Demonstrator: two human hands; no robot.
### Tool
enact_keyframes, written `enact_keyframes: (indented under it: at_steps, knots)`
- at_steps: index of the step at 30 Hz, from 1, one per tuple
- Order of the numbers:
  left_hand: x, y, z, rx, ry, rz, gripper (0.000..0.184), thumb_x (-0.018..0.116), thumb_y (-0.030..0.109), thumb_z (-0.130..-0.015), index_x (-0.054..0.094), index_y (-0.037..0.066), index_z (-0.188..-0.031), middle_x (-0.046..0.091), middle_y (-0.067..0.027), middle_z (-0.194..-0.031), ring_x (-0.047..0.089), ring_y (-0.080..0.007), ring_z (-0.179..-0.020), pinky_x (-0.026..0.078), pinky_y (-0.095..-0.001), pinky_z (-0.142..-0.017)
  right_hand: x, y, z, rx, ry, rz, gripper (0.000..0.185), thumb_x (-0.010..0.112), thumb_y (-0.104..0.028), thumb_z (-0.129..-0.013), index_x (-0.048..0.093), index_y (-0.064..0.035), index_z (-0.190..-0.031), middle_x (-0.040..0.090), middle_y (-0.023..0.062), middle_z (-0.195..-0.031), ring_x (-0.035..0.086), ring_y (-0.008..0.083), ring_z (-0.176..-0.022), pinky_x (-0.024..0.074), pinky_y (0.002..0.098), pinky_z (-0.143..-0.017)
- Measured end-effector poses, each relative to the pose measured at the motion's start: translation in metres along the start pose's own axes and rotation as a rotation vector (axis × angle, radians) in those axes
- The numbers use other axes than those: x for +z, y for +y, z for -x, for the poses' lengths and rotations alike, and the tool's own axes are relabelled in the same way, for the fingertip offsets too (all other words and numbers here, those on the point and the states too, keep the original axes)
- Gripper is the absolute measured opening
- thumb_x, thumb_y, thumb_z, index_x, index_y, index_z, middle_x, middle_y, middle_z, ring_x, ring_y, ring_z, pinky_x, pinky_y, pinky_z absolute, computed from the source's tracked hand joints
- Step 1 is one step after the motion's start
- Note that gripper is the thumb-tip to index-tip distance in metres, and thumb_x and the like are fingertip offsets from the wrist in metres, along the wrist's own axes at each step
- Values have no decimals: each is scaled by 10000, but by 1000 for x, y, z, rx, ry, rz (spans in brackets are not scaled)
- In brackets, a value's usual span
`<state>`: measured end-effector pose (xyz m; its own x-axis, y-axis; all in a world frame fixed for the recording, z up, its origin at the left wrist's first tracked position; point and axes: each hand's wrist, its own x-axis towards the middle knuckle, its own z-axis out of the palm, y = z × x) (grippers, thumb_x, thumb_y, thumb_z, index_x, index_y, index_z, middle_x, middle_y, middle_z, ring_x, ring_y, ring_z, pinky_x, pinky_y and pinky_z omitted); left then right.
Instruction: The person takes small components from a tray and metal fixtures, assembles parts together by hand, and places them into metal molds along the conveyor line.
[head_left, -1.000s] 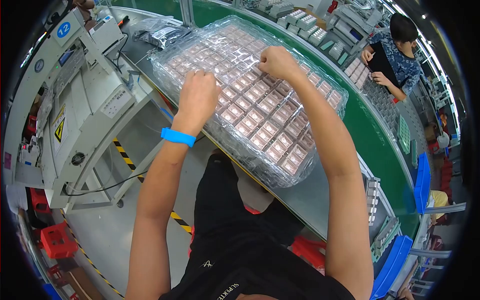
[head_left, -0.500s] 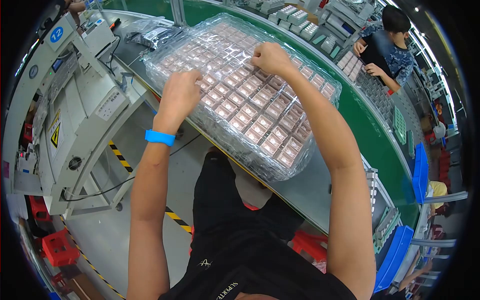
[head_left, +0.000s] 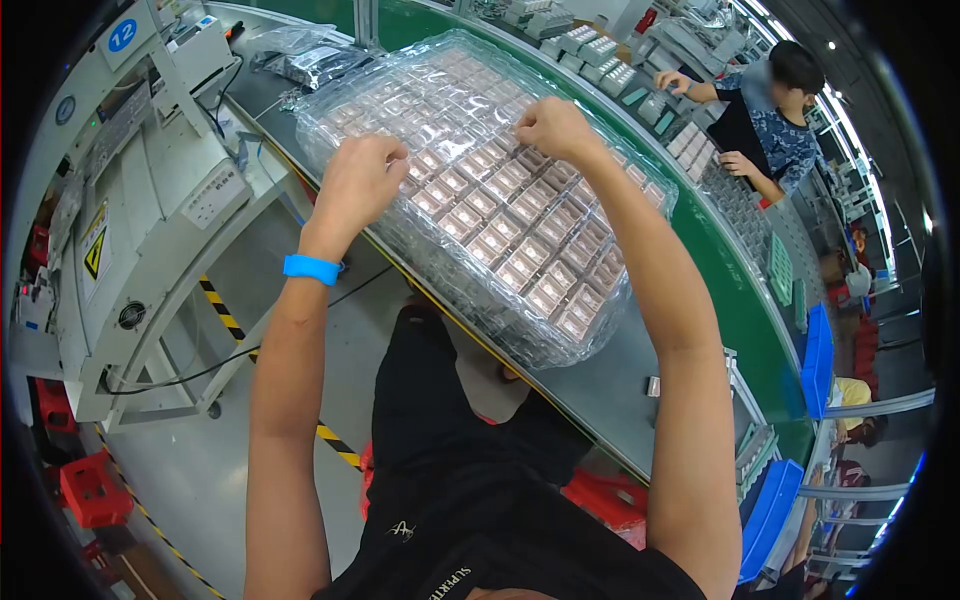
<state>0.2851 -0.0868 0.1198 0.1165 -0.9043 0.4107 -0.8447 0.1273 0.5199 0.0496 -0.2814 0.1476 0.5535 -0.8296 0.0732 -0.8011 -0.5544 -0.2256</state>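
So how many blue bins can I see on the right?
2: the upper bin at the right, the lower bin below it, at lower right. More may be hidden.

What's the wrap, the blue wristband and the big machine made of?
Wrap: likely thin, glossy plastic; it's see-through, wrinkled and glinting.
Wristband: perhaps rubber or silicone, satin; it's evenly blue and curves smoothly.
Machine: maybe painted metal, fairly matte; it looks pale, smooth and stiff.
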Motion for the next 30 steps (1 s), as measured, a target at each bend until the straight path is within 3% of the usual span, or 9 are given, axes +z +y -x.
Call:
enact_keyframes:
  at_steps: [8,11,15,19,21,22,24,25,30]
  knots:
    - [-4,5,5,-46,1,85,222,627,145,-904,750,-1,-1017,735,-191,-982,666,-367,-988,514,-438,-891,-13,2,-13,-11,-199,36,245,733,-269,-790,816,-173,-1000,777,94,-987,725,274,-917,565,391,-826]
    - [-2,-2,10,54,77,106,208,627,141,-918,748,-1,-1010,734,-187,-994,667,-366,-991,512,-431,-897,-24,8,-13,-39,-227,-14,246,730,-276,-799,807,-164,-1004,775,81,-1008,719,261,-917,560,386,-824]
    - [1,-6,17,134,192,172,175,618,119,-912,733,-2,-964,719,-182,-965,645,-380,-973,497,-441,-894,-39,20,-5,-83,-85,-83,273,700,-249,-840,762,-97,-1058,765,106,-1014,714,260,-914,551,369,-826]
    - [1,6,29,170,314,142,149,655,91,-911,742,15,-1005,709,-150,-1091,647,-346,-1025,494,-414,-932,-64,36,33,-195,141,-176,293,658,-262,-883,735,-49,-1069,747,123,-962,701,268,-898,539,368,-843]
    - [-2,24,42,202,412,77,152,672,48,-902,746,24,-1032,701,-141,-1133,650,-333,-1035,497,-404,-935,-79,47,70,-136,158,-188,303,643,-272,-899,725,-45,-1081,742,127,-984,694,261,-896,537,375,-839]
    - [-4,40,50,209,421,87,160,682,20,-887,749,31,-1032,699,-144,-1125,640,-337,-1035,495,-405,-929,-91,49,98,-153,139,-142,318,637,-280,-941,695,-28,-1125,705,71,-993,607,158,-854,498,323,-792]
    - [-5,78,75,206,359,242,182,688,-23,-874,747,26,-1039,705,-145,-1085,653,-321,-1008,516,-398,-887,-94,77,150,-101,160,-142,324,627,-277,-949,690,-32,-1151,706,62,-1003,608,155,-857,500,324,-798]
    - [-4,94,88,287,297,303,193,700,-41,-853,747,23,-1029,707,-144,-1061,661,-315,-974,528,-395,-853,-98,82,180,1,161,-151,316,632,-285,-920,708,-38,-1102,734,125,-1022,675,259,-914,533,376,-833]
    - [27,168,139,627,-168,691,241,767,-28,-767,741,37,-998,693,-89,-962,669,-275,-822,548,-381,-705,-88,136,325,344,193,-122,277,640,-235,-920,712,-38,-1101,722,131,-1033,681,258,-906,541,371,-820]
